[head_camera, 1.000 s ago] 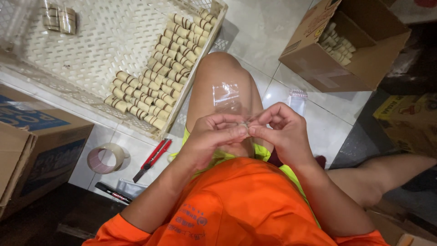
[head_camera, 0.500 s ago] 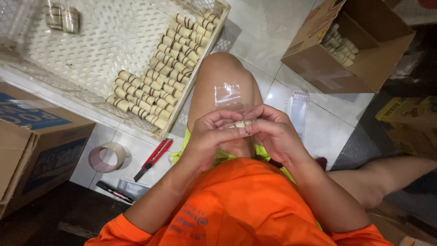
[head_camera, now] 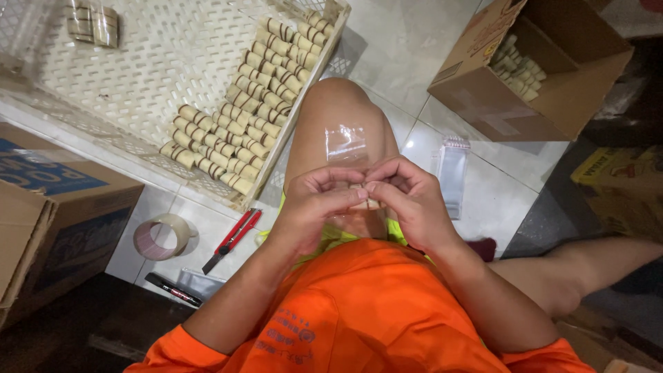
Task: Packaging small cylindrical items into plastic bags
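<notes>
A small clear plastic bag [head_camera: 345, 143] lies flat on the raised knee, just beyond the fingertips.

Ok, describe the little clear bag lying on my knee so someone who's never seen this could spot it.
Start at the big white plastic crate on the floor; just right of it rises the bent knee. The small clear bag lies flat on that knee, just beyond both hands. Unlike the longer stack of clear bags on the tiles, it rests on skin.

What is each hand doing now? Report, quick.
Left hand: closed, pinching a small item, mostly hidden.
Right hand: closed on the same item.
</notes>
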